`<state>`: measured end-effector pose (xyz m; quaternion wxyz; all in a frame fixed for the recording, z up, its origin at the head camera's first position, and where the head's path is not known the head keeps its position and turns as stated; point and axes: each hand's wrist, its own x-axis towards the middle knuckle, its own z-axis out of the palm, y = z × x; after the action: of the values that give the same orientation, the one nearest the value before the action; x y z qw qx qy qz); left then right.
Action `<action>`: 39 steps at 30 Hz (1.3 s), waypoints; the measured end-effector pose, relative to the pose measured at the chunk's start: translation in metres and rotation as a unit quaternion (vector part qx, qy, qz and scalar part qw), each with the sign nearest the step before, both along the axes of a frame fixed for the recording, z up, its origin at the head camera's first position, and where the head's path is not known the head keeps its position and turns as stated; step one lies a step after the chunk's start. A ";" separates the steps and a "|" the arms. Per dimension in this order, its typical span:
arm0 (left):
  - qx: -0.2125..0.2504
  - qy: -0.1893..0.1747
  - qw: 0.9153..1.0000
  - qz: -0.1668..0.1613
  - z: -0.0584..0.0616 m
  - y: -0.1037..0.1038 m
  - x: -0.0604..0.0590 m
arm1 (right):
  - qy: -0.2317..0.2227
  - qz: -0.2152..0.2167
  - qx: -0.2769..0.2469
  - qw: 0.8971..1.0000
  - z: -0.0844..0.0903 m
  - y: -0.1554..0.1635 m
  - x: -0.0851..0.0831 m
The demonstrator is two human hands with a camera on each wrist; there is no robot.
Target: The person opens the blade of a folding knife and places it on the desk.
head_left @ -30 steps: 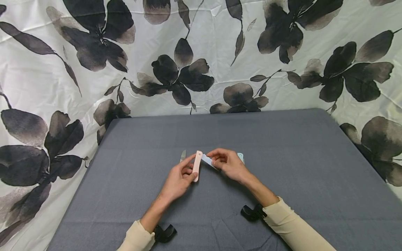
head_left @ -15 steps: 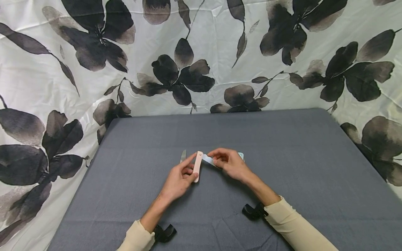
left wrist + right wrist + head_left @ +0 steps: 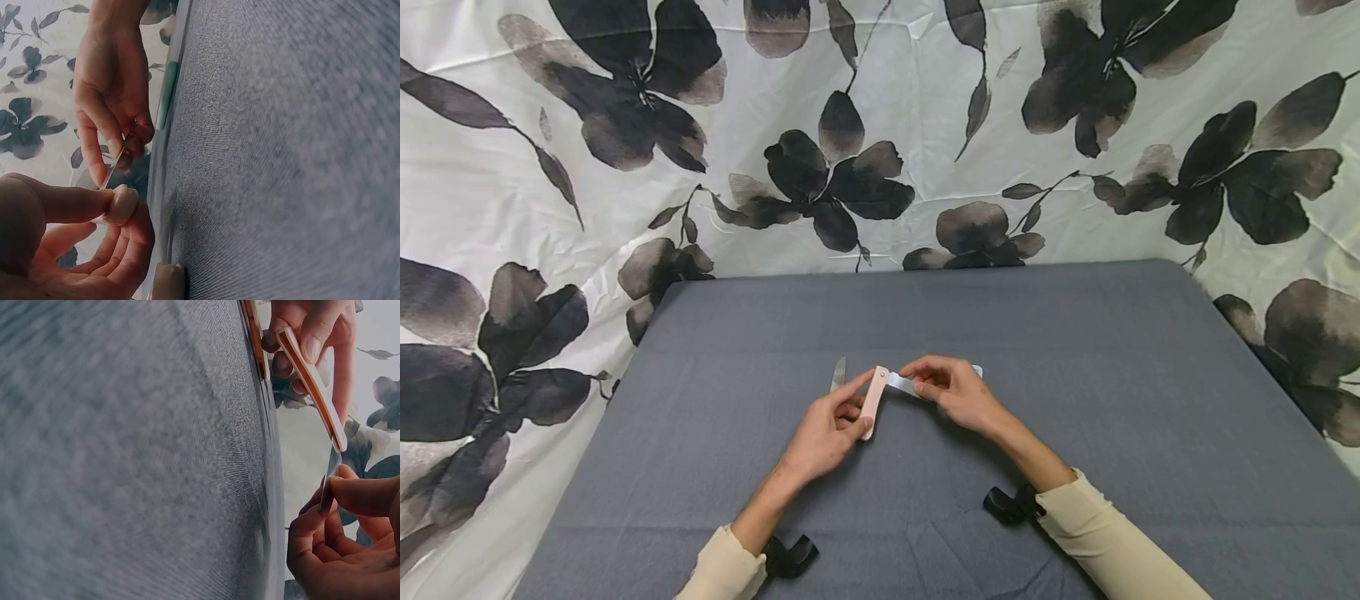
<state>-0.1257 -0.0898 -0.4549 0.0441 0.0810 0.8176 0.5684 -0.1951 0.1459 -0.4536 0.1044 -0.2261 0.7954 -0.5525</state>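
A folding knife with a pale pink handle [image 3: 872, 402] is held just above the grey table [image 3: 1075, 350]. My left hand [image 3: 859, 402] grips the handle between thumb and fingers. My right hand [image 3: 919, 385] pinches the half-unfolded steel blade [image 3: 899, 382], which sticks out sideways from the handle's far end. The right wrist view shows the handle [image 3: 309, 381] in the left hand's fingers and the blade [image 3: 329, 478] between the right thumb and fingers. In the left wrist view the handle's end [image 3: 122, 203] and the thin blade [image 3: 112, 170] appear between both hands.
Behind my right hand, a knife with a teal handle [image 3: 976, 369] lies on the table, also in the left wrist view [image 3: 167, 94]. Another knife's blade tip [image 3: 838, 373] shows behind my left hand. A flowered cloth [image 3: 880, 125] hangs around the table's edges.
My right hand has lifted slightly and swung the blade a little further out from the pink handle. The left hand has barely moved.
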 end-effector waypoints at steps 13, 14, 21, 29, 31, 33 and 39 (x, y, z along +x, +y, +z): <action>-0.019 0.002 0.999 -0.037 0.000 -0.007 0.003 | -0.004 0.007 0.012 1.000 0.000 0.001 0.003; -0.021 0.002 0.999 -0.038 0.000 -0.007 0.003 | -0.004 0.007 0.013 1.000 0.001 0.001 0.003; -0.031 0.000 0.999 -0.043 0.001 -0.008 0.004 | -0.006 0.012 0.020 1.000 0.002 0.002 0.004; -0.047 -0.013 0.998 -0.041 0.005 -0.008 0.007 | -0.004 0.016 0.019 1.000 0.002 0.004 0.005; -0.049 -0.015 0.998 -0.042 0.005 -0.008 0.007 | -0.002 0.019 0.020 1.000 0.002 0.004 0.005; -0.049 -0.019 0.998 -0.044 0.006 -0.009 0.008 | -0.003 0.019 0.022 1.000 0.002 0.004 0.006; -0.052 -0.013 0.997 -0.055 0.007 -0.011 0.008 | 0.008 0.025 0.025 0.999 0.003 0.005 0.007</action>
<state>-0.1173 -0.1007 -0.4481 0.0906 0.1161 0.8398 0.5226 -0.1882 0.1505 -0.4506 0.1170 -0.2476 0.8041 -0.5277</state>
